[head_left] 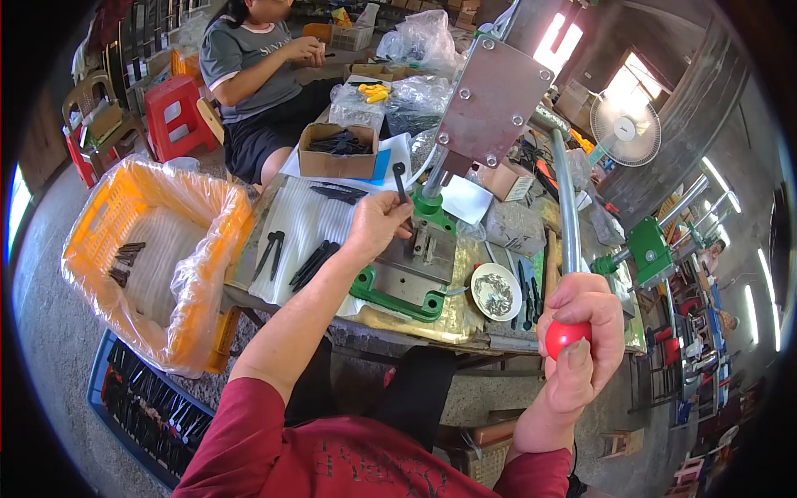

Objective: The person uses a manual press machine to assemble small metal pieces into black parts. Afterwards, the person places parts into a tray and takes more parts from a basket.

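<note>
"Holding a slim black piece (pixel 403 180) upright in my left fingers (pixel 397 209), closed together round its shaft, with its rounded head sticking up above them."

"Where is its lower end?"

"Down by the metal fixture (pixel 433 249) on the green base (pixel 398 303) of the press (pixel 491 106). My fingers hide that part, so I can't tell whether the two touch."

"And your right fingers (pixel 599 311)?"

"Curled round the red ball (pixel 567 336) at the end of the steel lever (pixel 566 199), closed on it, with part of the ball showing."

"What lies around them on the desk (pixel 457 322)?"

"Just right of the base, a white bowl (pixel 490 270) of small metal bits (pixel 495 296). To the left, more black pieces rest on a white foam sheet (pixel 311 220): a pair (pixel 268 253) near its left edge and a bundle (pixel 315 264) beside my forearm (pixel 307 319). Behind stands an open cardboard box (pixel 334 166) filled with black parts (pixel 340 143)."

"And off the desk?"

"On the left, an orange crate (pixel 104 207) lined with clear plastic (pixel 212 249), a few dark pieces (pixel 124 259) in it. Lower down, a blue crate (pixel 97 378) of black-handled things (pixel 154 386). Farther off sits a person in a grey shirt (pixel 253 62), hands together."
</note>
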Motion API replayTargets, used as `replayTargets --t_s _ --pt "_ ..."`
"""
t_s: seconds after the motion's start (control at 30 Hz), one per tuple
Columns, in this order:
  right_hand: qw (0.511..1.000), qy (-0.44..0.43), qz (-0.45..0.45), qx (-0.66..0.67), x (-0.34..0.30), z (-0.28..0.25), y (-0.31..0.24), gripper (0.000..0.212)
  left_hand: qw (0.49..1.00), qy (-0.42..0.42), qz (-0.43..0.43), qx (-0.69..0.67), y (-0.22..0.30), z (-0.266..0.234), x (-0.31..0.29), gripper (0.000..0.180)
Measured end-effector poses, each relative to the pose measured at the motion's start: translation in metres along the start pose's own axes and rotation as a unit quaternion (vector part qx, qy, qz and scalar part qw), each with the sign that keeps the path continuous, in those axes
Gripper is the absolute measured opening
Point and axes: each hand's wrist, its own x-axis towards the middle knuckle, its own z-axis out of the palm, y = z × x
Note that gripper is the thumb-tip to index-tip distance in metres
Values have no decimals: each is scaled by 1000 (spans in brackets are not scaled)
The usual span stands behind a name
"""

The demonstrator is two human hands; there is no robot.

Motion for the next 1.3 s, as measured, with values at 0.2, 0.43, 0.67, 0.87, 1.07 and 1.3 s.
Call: replayTargets --t_s 0.2,0.43,0.67,0.87,1.07,1.3 --pt "996 68 -43 43 8 8 -11 41 991 20 -17 -131 18 -9 -19 14" --pt "994 86 -66 3 7 10 -12 46 988 18 -18 -154 29 -31 -38 15" --pt "935 261 -241 -8 -6 5 22 36 989 36 -3 143 45 -83 -67 15" --pt "952 246 -151 105 -43 11 55 27 828 24 58 557 26 -84 -103 14" --pt "970 174 -118 123 -57 33 71 17 784 13 34 620 1 -77 -110 12" --pt "976 162 -82 124 -68 42 85 14 770 -3 37 636 1 -76 -110 9"
